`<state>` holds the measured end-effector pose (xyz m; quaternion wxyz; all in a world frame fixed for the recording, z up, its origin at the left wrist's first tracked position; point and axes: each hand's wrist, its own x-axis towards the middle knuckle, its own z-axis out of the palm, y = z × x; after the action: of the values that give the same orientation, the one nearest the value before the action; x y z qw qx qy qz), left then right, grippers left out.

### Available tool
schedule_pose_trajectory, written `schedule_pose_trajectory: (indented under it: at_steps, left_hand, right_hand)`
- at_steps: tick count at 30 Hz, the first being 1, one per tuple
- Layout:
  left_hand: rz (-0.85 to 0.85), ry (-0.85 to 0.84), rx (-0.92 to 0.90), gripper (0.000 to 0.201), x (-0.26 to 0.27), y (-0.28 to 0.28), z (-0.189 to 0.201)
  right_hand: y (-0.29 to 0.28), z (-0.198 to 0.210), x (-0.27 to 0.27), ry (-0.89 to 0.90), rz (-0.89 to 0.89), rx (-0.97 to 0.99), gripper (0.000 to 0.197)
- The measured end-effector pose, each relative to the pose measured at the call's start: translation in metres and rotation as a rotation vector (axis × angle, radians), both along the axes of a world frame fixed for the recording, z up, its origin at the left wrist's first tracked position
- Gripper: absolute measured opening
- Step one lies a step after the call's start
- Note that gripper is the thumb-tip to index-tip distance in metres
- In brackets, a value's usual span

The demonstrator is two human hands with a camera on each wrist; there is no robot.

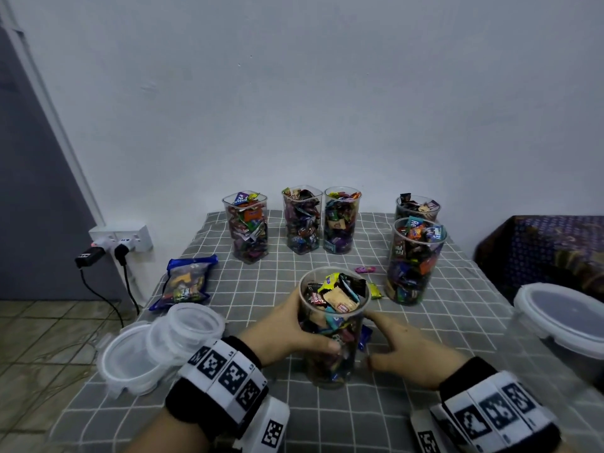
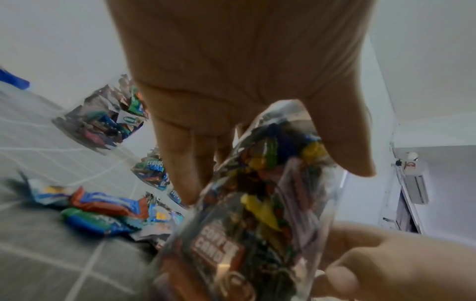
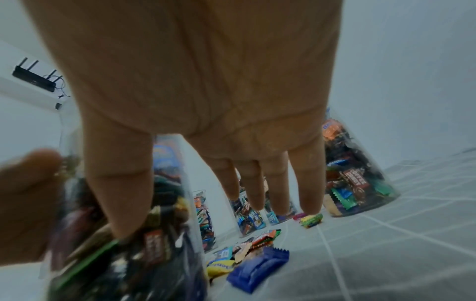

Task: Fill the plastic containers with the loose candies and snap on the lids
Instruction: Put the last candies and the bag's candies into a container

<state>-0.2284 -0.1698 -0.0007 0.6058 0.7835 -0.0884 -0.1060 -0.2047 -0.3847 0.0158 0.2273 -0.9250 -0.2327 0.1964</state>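
A tall clear container packed with wrapped candies stands without a lid near the table's front edge. My left hand grips its left side, thumb across the front; the left wrist view shows the fingers behind that container. My right hand sits at its right side with straight fingers and the thumb touching the wall. Loose candies lie just behind the container, among them a blue one, a yellow-green one and a pink one.
Several filled, lidless containers stand at the back and right. Clear lids lie stacked at the front left, beside a blue candy bag. A large lidded tub sits at the right. A socket strip hangs on the left wall.
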Motion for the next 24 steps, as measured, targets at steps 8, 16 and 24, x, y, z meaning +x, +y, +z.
schedule_pose_trajectory:
  at_steps: [8, 16, 24]
  left_hand:
    - [0.145, -0.068, -0.099, 0.080, 0.004, -0.004, 0.000]
    - [0.292, -0.221, -0.074, 0.096, 0.017, 0.020, 0.036]
    - [0.602, -0.279, 0.061, 0.089, 0.062, 0.057, 0.038]
  right_hand:
    - [-0.024, -0.021, -0.022, 0.083, -0.088, -0.160, 0.093]
    - [-0.032, -0.046, -0.036, 0.004, -0.043, -0.279, 0.166]
    - [-0.031, -0.064, -0.045, -0.155, -0.072, -0.272, 0.137]
